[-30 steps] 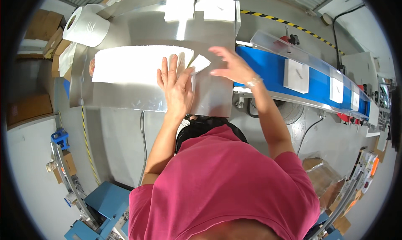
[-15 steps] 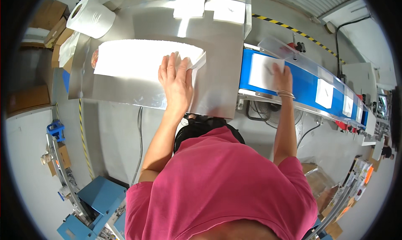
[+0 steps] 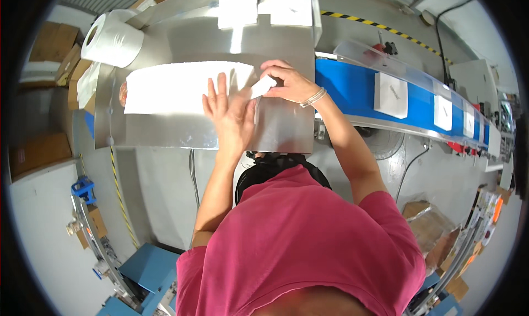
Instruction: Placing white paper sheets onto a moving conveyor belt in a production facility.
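A long row of white paper-like squares [image 3: 176, 87], packed face to face, lies on the steel table [image 3: 182, 133]. My left hand [image 3: 230, 114] rests on the right part of this row, fingers spread and thumb near its end. At the row's right end my right hand [image 3: 289, 84] pinches a white square [image 3: 263, 87] between thumb and fingers, its lifted edge tilted. Whether it is a sheet, a bag or a folded packet I cannot tell. A reddish round thing [image 3: 123, 94] touches the row's left end.
To the right runs a blue conveyor belt [image 3: 352, 87] carrying several white squares, the nearest [image 3: 391, 95] bearing a small dark mark. A clear guard [image 3: 374, 59] lines its far side. A white roll [image 3: 113, 39] stands at the table's back left; two white stacks [image 3: 238, 10] sit at the back.
My right hand has left the square on the belt and come left to the row's end, where it now grips another. The belt square has moved right. My left hand stays on the row.
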The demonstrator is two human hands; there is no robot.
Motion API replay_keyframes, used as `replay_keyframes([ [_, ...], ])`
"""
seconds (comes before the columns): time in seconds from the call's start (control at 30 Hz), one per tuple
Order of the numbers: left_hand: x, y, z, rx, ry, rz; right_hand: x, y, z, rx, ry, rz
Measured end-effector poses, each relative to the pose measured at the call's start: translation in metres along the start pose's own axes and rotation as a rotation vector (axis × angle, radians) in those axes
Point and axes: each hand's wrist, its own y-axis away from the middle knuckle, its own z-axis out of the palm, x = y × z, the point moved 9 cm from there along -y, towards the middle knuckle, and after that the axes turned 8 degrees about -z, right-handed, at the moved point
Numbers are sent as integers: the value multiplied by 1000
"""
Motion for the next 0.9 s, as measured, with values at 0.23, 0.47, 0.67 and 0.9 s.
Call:
replay_keyframes([
  [0.23, -28, -6, -8, 40, -54, -51, 114, 156, -73, 344, 291, 716],
  [0.47, -25, 1, -11, 116, -44, -52, 29, 151, -149, 482, 1154, 720],
  [0.67, -25, 2, -4, 29, -80, -2, -6, 0, -2, 73, -173, 241],
  [0.9, -45, -7, -16, 88, -98, -74, 47, 54, -14, 379, -420, 616],
])
